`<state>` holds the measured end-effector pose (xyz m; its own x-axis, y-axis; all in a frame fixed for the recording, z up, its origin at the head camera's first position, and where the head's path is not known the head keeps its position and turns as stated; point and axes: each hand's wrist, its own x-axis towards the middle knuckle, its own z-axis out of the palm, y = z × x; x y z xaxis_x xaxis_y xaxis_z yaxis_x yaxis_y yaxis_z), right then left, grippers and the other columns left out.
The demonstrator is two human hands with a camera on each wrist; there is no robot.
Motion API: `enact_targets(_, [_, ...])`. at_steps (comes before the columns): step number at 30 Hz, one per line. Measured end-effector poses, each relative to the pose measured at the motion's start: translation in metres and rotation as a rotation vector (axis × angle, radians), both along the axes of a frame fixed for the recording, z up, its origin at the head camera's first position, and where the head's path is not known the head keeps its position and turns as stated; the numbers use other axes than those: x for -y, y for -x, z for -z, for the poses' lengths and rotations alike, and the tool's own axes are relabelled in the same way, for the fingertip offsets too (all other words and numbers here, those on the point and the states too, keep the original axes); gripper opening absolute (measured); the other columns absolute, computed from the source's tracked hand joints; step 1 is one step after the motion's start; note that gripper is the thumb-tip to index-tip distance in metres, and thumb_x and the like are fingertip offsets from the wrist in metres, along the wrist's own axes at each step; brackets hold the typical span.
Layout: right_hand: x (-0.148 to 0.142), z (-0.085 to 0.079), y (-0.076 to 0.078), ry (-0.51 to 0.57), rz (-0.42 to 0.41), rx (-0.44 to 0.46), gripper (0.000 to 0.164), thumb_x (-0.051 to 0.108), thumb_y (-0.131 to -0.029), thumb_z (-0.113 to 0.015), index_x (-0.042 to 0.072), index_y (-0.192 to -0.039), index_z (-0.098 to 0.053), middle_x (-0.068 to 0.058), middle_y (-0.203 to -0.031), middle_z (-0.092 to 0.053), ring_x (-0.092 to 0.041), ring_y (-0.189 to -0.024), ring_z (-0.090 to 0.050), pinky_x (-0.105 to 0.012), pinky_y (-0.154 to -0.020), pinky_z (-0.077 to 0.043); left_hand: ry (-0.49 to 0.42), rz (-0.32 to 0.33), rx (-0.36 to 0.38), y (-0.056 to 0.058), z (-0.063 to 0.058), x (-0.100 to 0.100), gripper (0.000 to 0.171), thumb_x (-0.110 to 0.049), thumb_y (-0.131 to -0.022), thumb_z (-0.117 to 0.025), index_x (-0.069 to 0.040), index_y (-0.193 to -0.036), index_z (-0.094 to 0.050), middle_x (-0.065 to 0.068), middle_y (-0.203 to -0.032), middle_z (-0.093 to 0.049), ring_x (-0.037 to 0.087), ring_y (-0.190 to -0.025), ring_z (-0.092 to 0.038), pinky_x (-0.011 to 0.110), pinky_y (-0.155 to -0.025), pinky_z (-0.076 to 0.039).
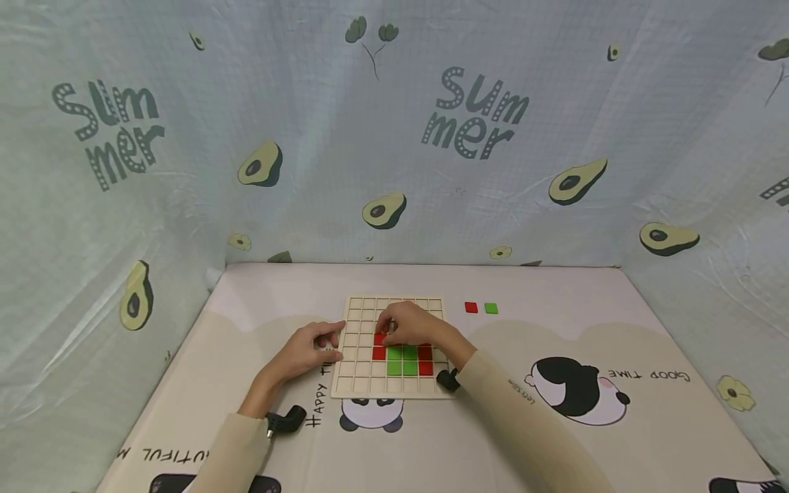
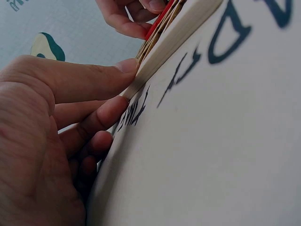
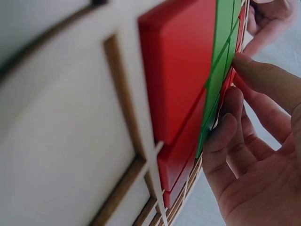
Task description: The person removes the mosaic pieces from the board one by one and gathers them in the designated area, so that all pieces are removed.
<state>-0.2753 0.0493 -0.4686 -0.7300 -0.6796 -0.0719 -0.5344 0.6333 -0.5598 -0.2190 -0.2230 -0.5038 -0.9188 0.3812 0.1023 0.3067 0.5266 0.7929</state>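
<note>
A pale wooden grid board [image 1: 364, 387] lies on the table with red and green square tiles in its cells. My left hand [image 1: 311, 346] is at the board's left edge, thumb and forefinger touching the rim, the other fingers loosely bent. Over the middle of the board my right hand [image 1: 409, 325] reaches in, thumb and forefinger pinching a red tile [image 1: 379, 339]. Below that is another red tile [image 1: 379, 353], with green tiles [image 1: 403, 361] beside it and red tiles [image 1: 425, 361] to their right. My right hand hides part of the tile pattern.
A loose red tile [image 1: 471, 307] and a loose green tile [image 1: 491, 308] lie on the table right of the board. The printed tablecloth [image 1: 524, 452] runs back to a patterned hanging sheet [image 1: 320, 103], which also encloses both sides.
</note>
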Motion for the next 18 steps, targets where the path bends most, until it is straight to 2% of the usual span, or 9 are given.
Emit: enact_targets(18, [0.0025, -0.0049, -0.0019, -0.023, -0.003, -0.006, 0.013, 0.014, -0.089, -0.079, 0.017, -0.102, -0.076, 0.005, -0.091, -0.067, -0.011, -0.083, -0.057, -0.026, -0.078, -0.050, 0.011, -0.008, -0.009, 0.0010, 0.0018, -0.0005, 0.066, -0.015, -0.081, -0.085, 0.002, -0.141, -0.061, -0.001, -0.092, -0.064, 0.013, -0.084, -0.049, 0.024, -0.076, -0.040])
